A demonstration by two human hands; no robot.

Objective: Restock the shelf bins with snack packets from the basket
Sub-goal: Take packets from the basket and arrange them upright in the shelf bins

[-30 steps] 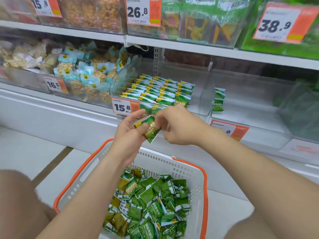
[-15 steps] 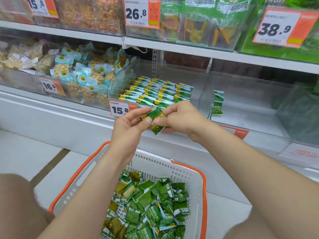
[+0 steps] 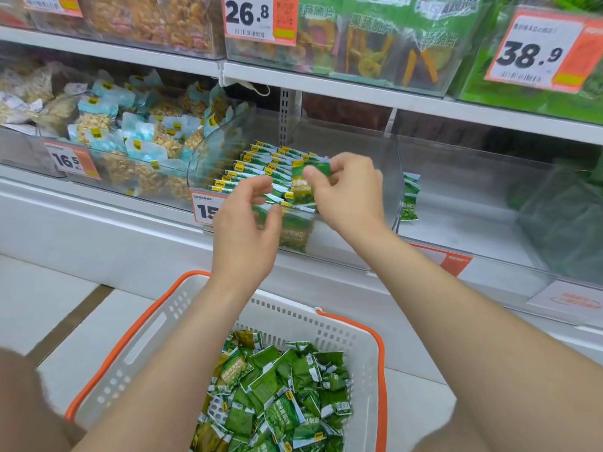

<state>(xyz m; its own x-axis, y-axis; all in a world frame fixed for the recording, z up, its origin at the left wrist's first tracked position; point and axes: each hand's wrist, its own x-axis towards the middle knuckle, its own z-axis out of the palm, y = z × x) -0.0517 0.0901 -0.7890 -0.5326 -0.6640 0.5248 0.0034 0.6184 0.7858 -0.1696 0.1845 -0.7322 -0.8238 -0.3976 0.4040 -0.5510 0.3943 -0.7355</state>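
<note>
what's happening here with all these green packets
A person is restocking. The right hand pinches one green snack packet above the clear bin, where matching packets stand in neat rows. The left hand hovers beside it, fingers loosely curled, holding nothing. The basket below holds a heap of loose green packets.

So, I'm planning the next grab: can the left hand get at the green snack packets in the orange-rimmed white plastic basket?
Probably yes: the left hand holds nothing, and the green snack packets lie uncovered in the open-topped orange-rimmed white plastic basket under its forearm.
</note>
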